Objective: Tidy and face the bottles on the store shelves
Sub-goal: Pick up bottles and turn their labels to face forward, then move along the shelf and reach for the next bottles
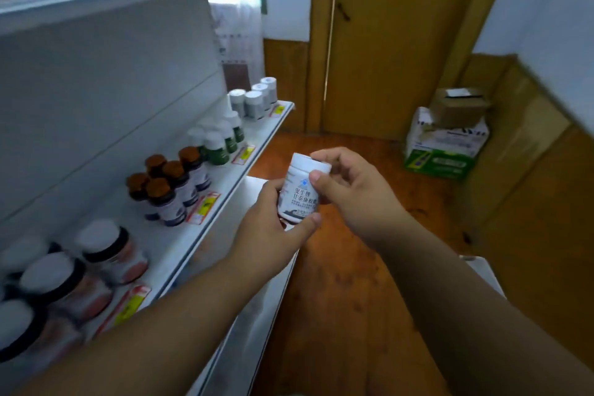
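White bottle (300,191): held clear of the shelf (205,219), label facing the camera. Left hand (273,222) grips its base; right hand (345,185) pinches its cap.

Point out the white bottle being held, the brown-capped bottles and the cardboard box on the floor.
white bottle (300,194), head view, front label.
brown-capped bottles (158,187), head view, cap of the front one.
cardboard box (458,109), head view, its side.

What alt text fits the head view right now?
Both hands hold a white bottle off the shelf: left hand grips its base, right hand pinches near the cap. On the shelf stand grouped bottles: brown-capped, green-labelled and grey. Boxes sit on the floor by a door.
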The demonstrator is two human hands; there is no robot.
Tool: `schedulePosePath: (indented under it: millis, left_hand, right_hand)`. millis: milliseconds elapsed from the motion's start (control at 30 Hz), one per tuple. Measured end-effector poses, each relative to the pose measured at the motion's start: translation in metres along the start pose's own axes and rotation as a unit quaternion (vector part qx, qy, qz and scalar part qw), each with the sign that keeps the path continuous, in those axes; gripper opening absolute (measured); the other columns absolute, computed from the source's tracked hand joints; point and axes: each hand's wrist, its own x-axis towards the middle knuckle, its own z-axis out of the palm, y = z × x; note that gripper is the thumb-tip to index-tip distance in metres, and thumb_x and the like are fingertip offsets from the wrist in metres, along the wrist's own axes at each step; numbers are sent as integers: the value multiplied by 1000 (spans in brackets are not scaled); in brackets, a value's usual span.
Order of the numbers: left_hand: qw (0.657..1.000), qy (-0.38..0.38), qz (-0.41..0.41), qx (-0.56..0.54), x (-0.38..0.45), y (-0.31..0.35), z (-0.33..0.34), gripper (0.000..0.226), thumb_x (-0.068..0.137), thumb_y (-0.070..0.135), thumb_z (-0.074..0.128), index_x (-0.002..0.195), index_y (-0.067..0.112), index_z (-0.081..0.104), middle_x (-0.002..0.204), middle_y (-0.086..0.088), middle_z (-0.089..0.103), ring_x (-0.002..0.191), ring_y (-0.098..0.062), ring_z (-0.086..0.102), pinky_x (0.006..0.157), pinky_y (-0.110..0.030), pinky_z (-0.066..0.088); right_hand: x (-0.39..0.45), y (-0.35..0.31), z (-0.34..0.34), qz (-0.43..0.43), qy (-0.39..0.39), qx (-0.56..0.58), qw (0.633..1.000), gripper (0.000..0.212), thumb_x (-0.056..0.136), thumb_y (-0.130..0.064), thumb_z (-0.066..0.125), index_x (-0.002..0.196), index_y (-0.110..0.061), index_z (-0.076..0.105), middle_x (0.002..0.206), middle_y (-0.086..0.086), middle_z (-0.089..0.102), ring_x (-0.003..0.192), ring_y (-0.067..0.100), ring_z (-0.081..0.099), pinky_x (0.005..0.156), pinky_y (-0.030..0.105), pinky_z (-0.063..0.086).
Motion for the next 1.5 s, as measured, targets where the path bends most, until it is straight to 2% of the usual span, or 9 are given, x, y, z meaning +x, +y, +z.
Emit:
schedulePosePath:
  millis: [300, 400, 567, 733, 933, 1033, 1133, 1300, 1500]
  left_hand:
    - [1000, -9, -16, -4, 173, -6, 101, 50, 79, 35, 76, 120, 31, 48, 96, 17, 63, 81, 5, 60, 61, -8, 43]
    - [998, 42, -56, 10, 217, -10, 103, 48, 78, 37, 77, 117, 35, 49, 93, 21, 63, 81, 4, 61, 62, -14, 46]
    - [982, 145, -109, 43, 281, -33, 82, 52, 74, 50, 74, 116, 43, 45, 98, 28, 60, 89, 7, 58, 69, -19, 46]
    - [969, 188, -147, 64, 340, -59, 40, 58, 75, 46, 77, 121, 39, 42, 107, 23, 61, 92, 8, 59, 76, -19, 49]
    - [915, 297, -191, 195, 417, -79, 11, 59, 87, 45, 64, 136, 30, 37, 131, 8, 51, 115, -9, 49, 95, -27, 45]
    - [885, 275, -213, 310, 447, -88, 6, 54, 91, 45, 56, 139, 28, 37, 142, 3, 41, 127, -17, 38, 105, -31, 34]
    - [853, 287, -252, 357, 476, -94, 3, 54, 90, 48, 56, 137, 30, 40, 141, 4, 40, 127, -18, 37, 106, -31, 33]
    - [816, 268, -311, 408, 507, -110, 15, 66, 90, 59, 47, 145, 25, 31, 154, 1, 28, 139, -21, 26, 114, -34, 21]
    - [788, 274, -374, 404, 526, -130, 30, 81, 87, 68, 41, 149, 20, 20, 160, -3, 17, 147, -22, 12, 119, -36, 7]
  right_hand:
    - [163, 45, -120, -4, -14, -113, 993, 21, 88, -21, 69, 107, -21, 60, 93, -3, 70, 82, 7, 70, 64, 47, 61]
    - [230, 49, -128, -9, -79, -123, 989, 17, 88, -23, 69, 102, -24, 60, 89, -4, 69, 79, 3, 69, 60, 31, 60]
    - [337, 55, -101, -15, -197, -95, 976, 18, 89, -20, 67, 105, -14, 59, 99, 10, 70, 91, 26, 67, 70, 32, 60]
    - [431, 60, -58, -45, -287, -104, 951, 14, 88, -24, 68, 98, -24, 59, 98, 1, 70, 92, 15, 70, 76, 40, 61]
    - [543, 33, -27, -108, -282, -168, 938, 22, 80, -20, 73, 97, -25, 60, 95, 2, 66, 73, 23, 65, 60, 26, 54]
    - [593, 34, -4, -145, -275, -208, 928, 22, 77, -23, 75, 91, -25, 58, 93, 7, 65, 69, 27, 62, 57, 32, 50]
    - [634, 50, 24, -202, -305, -288, 885, 24, 77, -24, 74, 93, -22, 56, 97, -1, 58, 82, 19, 56, 69, 33, 50]
    - [679, 89, 54, -268, -398, -343, 807, 22, 73, -22, 71, 87, -25, 53, 84, -4, 53, 68, 19, 51, 45, 19, 36]
    - [699, 123, 70, -310, -522, -373, 702, 24, 74, -31, 72, 89, -25, 55, 93, -1, 60, 80, 20, 58, 63, 30, 47]
